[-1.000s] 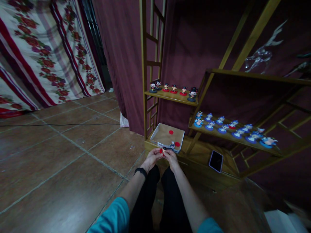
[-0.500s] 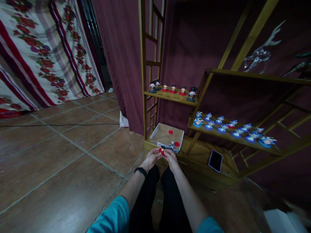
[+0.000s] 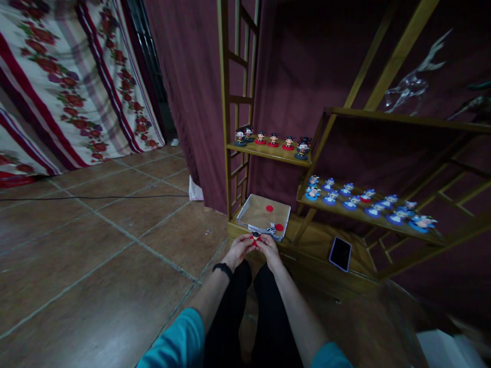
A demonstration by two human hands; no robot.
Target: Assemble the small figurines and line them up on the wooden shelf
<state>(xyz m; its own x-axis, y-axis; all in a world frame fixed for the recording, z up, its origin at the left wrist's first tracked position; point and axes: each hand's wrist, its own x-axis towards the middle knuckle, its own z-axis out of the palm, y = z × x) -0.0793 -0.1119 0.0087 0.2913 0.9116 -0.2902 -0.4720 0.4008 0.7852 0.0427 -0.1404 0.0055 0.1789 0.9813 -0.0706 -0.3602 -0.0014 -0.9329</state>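
Between my fingers is a small red figurine [image 3: 255, 237] with a black hat, held just in front of a shallow cardboard box. My left hand [image 3: 240, 248] grips it from the left side. From the other side, my right hand [image 3: 269, 249] closes on it too, and its base is partly hidden by the fingers. The open box [image 3: 253, 210] sits on the lowest shelf. Inside it lie two red discs [image 3: 279, 227] and a black-and-white figurine [image 3: 271, 228].
Several red and dark figurines [image 3: 273, 139] stand on the upper left shelf [image 3: 268, 153]. Rows of blue-white figurines [image 3: 352, 203] fill the right shelf. A dark-screened tablet or phone [image 3: 340, 254] lies lower right. A glass ornament [image 3: 408, 91] stands above. A black cable [image 3: 95, 198] crosses the tiled floor.
The red figurine has shifted very slightly between my fingers, its head tipping a little to the left. Both hands remain in nearly the same place.
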